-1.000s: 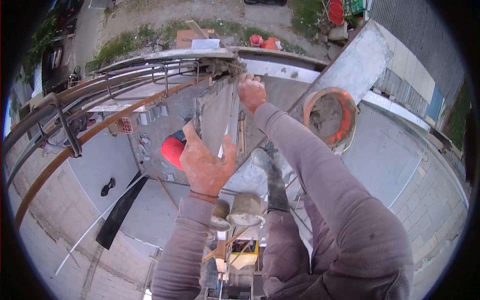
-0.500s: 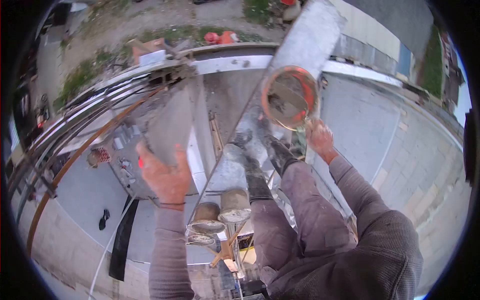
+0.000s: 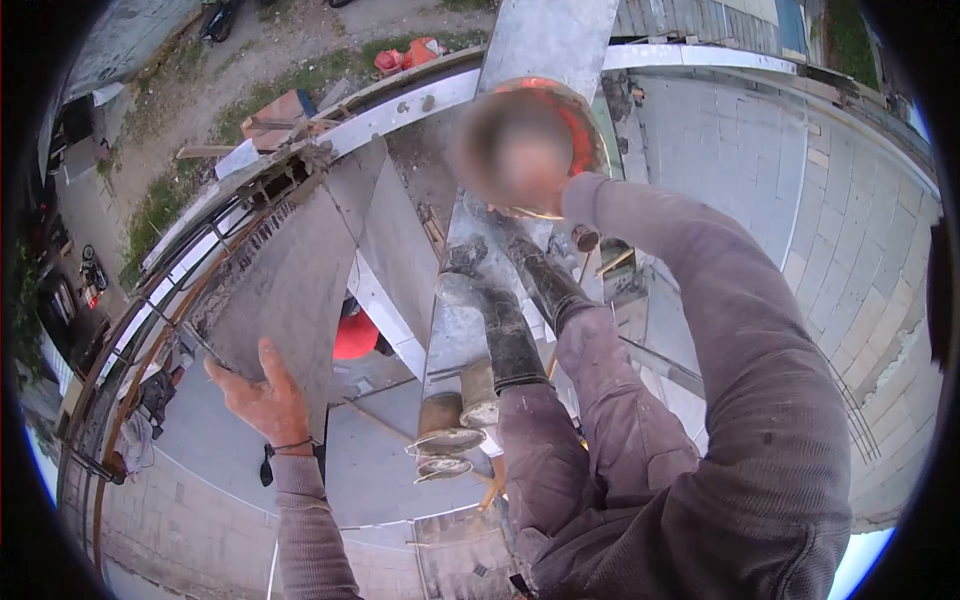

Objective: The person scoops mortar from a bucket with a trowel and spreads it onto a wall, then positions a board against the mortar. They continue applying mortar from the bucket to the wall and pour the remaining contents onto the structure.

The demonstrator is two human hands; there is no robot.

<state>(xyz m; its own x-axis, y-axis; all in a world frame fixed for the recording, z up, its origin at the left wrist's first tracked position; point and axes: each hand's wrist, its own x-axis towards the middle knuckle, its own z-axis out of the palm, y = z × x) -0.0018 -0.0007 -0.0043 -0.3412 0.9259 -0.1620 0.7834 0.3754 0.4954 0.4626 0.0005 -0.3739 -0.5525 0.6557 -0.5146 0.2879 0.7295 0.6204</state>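
Building site: block walls (image 3: 860,220) (mortar bucket (image 3: 580,130))

Left hand (image 3: 262,398) braced against grey slab (image 3: 290,285). Right hand (image 3: 512,160) over orange bucket (image 3: 560,130) — blurred, grip unclear. Boots on plank (image 3: 470,310).

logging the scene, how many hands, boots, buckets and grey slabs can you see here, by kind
hands: 2 (left hand against the slab, right hand blurred, at the bucket)
boots: 2 (boots on the plank)
buckets: 1 (bucket, orange rim)
grey slabs: 1 (slab)
total: 6
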